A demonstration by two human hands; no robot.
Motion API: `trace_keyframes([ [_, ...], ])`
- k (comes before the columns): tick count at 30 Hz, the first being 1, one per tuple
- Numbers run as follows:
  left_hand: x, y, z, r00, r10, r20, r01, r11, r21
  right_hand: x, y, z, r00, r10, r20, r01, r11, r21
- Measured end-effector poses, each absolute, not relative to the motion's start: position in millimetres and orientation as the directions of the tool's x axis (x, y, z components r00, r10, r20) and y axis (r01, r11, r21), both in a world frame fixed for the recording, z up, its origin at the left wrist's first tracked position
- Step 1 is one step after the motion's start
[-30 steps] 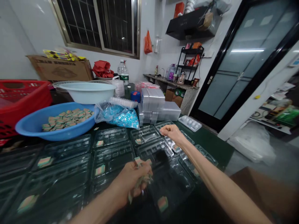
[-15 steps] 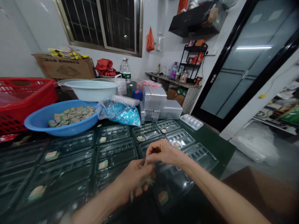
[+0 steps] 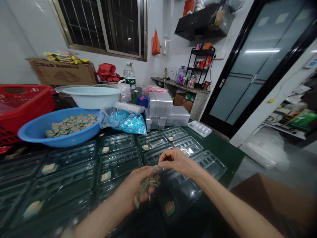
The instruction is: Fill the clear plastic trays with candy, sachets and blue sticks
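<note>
Striped pieces (image 3: 146,186), bunched in curled L hand (image 3: 133,186), R hand (image 3: 177,162) pinching one, over clear trays (image 3: 119,165), carton (image 3: 61,75) print illegible

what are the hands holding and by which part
The left hand grips a bunch of small striped pieces around its middle; the right hand pinches its top end.

My left hand (image 3: 135,186) grips a bunch of striped layered pieces (image 3: 146,188), and my right hand (image 3: 178,162) pinches at the top of the bunch. Clear plastic compartment trays (image 3: 119,163) lie under and around both hands, some holding one piece. A blue basin (image 3: 56,140) of more pieces sits farther out, left of the hands.
</note>
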State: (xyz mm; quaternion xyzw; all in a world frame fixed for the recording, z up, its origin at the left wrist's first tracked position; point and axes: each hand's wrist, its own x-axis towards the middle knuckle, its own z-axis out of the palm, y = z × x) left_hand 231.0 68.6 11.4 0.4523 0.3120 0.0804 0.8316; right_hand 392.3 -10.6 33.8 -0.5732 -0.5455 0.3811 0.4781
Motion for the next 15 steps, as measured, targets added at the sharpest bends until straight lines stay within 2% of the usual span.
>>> trace_keyframes([
  [4,233.0,66.7,16.3,0.793,0.406,-0.453,0.148,0.594,0.791,394.7,-11.5,27.2,0.133,0.988,0.077,0.269,0.039,-0.962],
  [6,232.8,65.1,19.6,0.805,0.394,-0.444,0.157,0.581,0.799,408.7,-8.8,20.4,0.279,0.958,0.068,0.27,-0.011,-0.963],
  [8,231.7,64.6,21.0,0.81,0.388,-0.44,0.167,0.567,0.807,433.8,-4.0,13.2,0.487,0.87,0.072,0.279,-0.077,-0.957],
  [10,230.1,65.7,20.1,0.797,0.403,-0.451,0.176,0.558,0.811,464.5,2.7,7.1,0.619,0.78,0.095,0.304,-0.127,-0.944],
  [15,228.3,71.9,11.8,0.769,0.454,-0.45,0.127,0.581,0.804,514.2,30.8,-4.4,0.675,0.727,0.121,0.419,-0.243,-0.875],
])
